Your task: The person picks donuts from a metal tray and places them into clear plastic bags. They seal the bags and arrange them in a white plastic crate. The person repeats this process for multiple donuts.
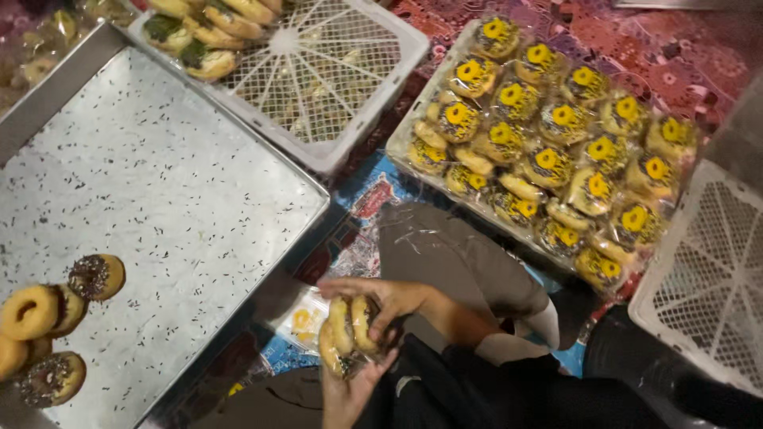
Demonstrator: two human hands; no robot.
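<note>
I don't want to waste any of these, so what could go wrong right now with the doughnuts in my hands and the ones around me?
1. The right hand and left hand squeeze several doughnuts in a clear bag; a tight grip could smear the topping or squash them.
2. The loose doughnuts lie at the near edge of the metal tray, so a bump might push them off.
3. The bagged doughnuts are piled high and could slide off their pile.

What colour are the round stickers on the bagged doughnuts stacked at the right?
Yellow with a dark centre, on the stickers of the bagged doughnuts; head view shows them best.
</note>
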